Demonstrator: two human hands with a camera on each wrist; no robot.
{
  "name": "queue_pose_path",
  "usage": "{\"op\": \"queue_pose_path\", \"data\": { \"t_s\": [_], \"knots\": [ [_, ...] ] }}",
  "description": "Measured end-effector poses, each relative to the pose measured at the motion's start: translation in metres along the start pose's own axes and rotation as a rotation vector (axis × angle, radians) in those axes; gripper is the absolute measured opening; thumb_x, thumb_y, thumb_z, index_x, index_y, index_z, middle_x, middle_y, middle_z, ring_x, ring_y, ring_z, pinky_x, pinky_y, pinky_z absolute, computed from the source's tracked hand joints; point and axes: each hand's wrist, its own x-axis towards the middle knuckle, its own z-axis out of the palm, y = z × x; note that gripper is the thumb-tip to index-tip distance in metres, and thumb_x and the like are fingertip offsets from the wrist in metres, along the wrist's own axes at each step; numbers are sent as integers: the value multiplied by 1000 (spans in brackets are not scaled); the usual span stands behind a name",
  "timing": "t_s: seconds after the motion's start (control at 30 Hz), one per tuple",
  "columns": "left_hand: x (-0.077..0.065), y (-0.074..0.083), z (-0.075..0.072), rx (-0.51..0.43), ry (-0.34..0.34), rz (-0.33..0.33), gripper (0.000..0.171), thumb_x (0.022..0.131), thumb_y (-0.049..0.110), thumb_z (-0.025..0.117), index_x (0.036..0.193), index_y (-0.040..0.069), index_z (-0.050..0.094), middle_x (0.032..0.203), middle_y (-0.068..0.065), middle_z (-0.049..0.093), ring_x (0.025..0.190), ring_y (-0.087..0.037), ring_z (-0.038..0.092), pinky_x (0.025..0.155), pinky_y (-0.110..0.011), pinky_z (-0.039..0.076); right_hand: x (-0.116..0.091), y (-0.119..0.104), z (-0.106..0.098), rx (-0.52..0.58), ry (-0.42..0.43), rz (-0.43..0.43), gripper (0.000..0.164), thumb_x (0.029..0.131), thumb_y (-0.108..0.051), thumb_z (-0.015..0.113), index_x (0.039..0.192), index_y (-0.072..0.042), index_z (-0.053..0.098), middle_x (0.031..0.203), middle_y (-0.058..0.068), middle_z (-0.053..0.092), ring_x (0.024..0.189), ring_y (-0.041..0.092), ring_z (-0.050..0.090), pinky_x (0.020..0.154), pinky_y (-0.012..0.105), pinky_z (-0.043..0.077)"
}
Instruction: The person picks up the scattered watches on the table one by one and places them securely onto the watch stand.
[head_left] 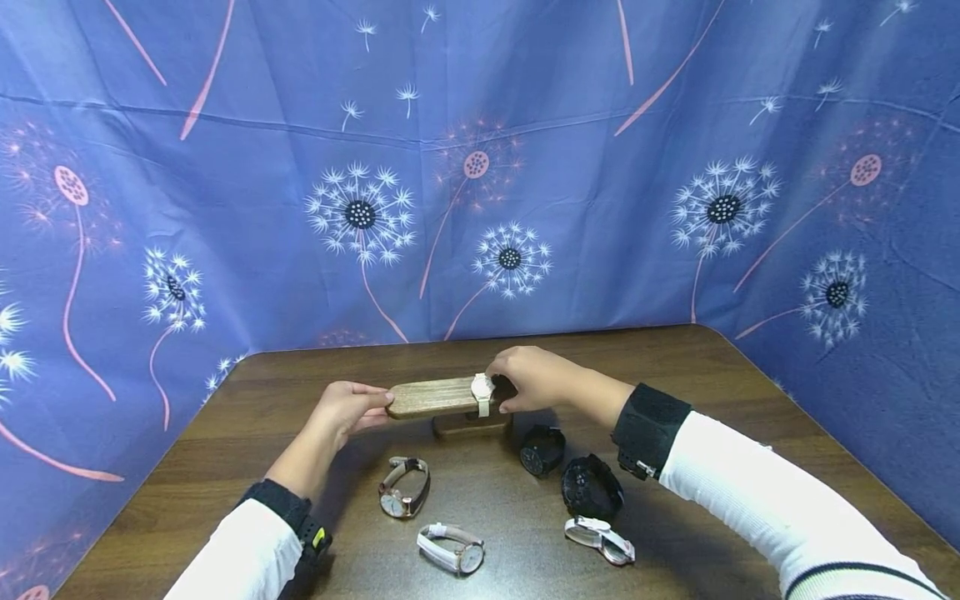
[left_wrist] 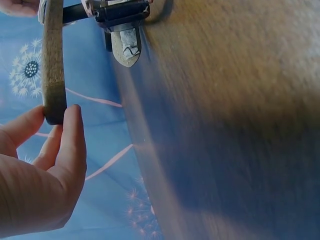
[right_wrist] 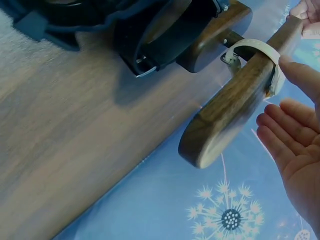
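Observation:
A wooden watch stand with a rounded crossbar rises from a small wooden base on the table. My left hand pinches the left end of the crossbar between thumb and fingers, as the left wrist view also shows on the bar. Around the bar, right of its middle, sits a cream-white wristwatch, dial facing up and towards me. At that watch is my right hand, overlapping the bar's right end in the head view. In the right wrist view its thumb touches the strap, while the other fingers extend loosely below.
In front of the stand lie a brown-strapped watch, a white-strapped watch and another white watch. Two black watches lie below my right forearm. A blue dandelion-print cloth hangs behind the brown table.

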Motion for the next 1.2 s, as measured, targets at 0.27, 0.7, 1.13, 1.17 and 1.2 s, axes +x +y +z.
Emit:
{"op": "queue_pose_path", "data": {
  "t_s": [0.27, 0.7, 1.13, 1.17, 1.2],
  "knots": [
    [-5, 2, -5, -12, -15, 5, 34, 91, -3, 61, 120, -21, 53, 92, -11, 69, 73, -15, 69, 74, -28, 58, -18, 2, -1, 25, 35, -44, 34, 76, -13, 81, 105, -1, 68, 100, 9, 68, 95, 23, 65, 86, 36, 54],
    [-20, -9, -11, 57, -45, 46, 31, 90, -4, 62, 115, -21, 55, 84, -12, 70, 73, -17, 70, 71, -29, 59, -49, 3, 5, 136, 10, -37, 17, 75, -5, 79, 89, -6, 70, 84, -1, 68, 74, 8, 62, 67, 24, 53],
    [-37, -11, -1, 178, -103, 90, 29, 87, -2, 67, 109, -18, 61, 85, -14, 70, 73, -22, 69, 71, -33, 60, -72, 0, 12, 207, -155, 13, 18, 71, 11, 72, 82, -3, 72, 76, -1, 69, 69, 7, 63, 63, 19, 53],
    [-38, -12, 0, 181, -107, 93, 29, 87, -2, 67, 109, -18, 61, 85, -14, 70, 73, -22, 69, 71, -33, 60, -73, 1, 13, 200, -158, 9, 19, 70, 12, 72, 81, -3, 72, 76, 0, 69, 69, 9, 64, 63, 20, 53],
    [-39, -12, 1, 183, -110, 94, 29, 87, -2, 67, 109, -18, 61, 85, -14, 70, 73, -22, 69, 70, -32, 60, -74, 1, 15, 198, -167, 19, 20, 69, 13, 71, 81, -3, 72, 77, 0, 70, 70, 10, 65, 64, 20, 54]
  ]
}}
